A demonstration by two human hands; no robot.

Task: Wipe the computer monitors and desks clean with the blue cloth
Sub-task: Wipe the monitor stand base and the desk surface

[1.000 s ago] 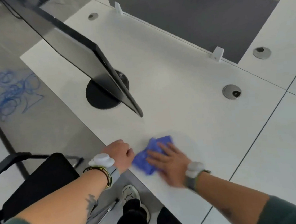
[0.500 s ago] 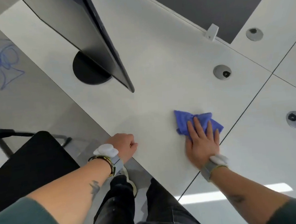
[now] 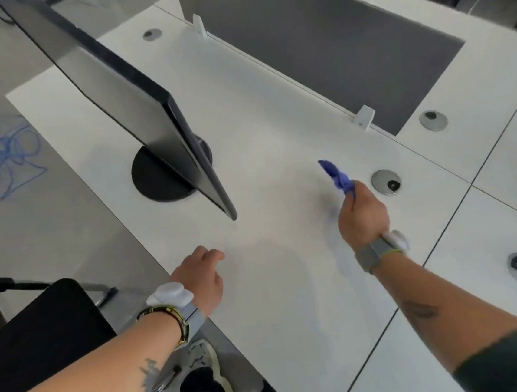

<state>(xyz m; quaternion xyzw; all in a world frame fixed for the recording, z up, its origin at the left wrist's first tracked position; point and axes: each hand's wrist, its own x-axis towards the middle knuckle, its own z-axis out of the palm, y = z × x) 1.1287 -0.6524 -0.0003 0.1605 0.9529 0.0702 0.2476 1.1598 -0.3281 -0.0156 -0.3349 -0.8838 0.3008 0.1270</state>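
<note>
Cloth (image 3: 337,178), blue and bunched, stuck out of our right hand (image 3: 362,217), which gripped it over the desk (image 3: 292,303), right of the monitor (image 3: 135,113) and its near corner. Our left hand (image 3: 200,275) rested at the desk edge nearer us than that corner, fingers loosely curled, holding nothing.

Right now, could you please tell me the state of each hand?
Left hand: open, loosely curled, holding nothing, at the desk edge.
Right hand: closed around the blue cloth, bunched in its grip.

Office; partitioned desks (image 3: 258,107), monitor (image 3: 135,106)
</note>
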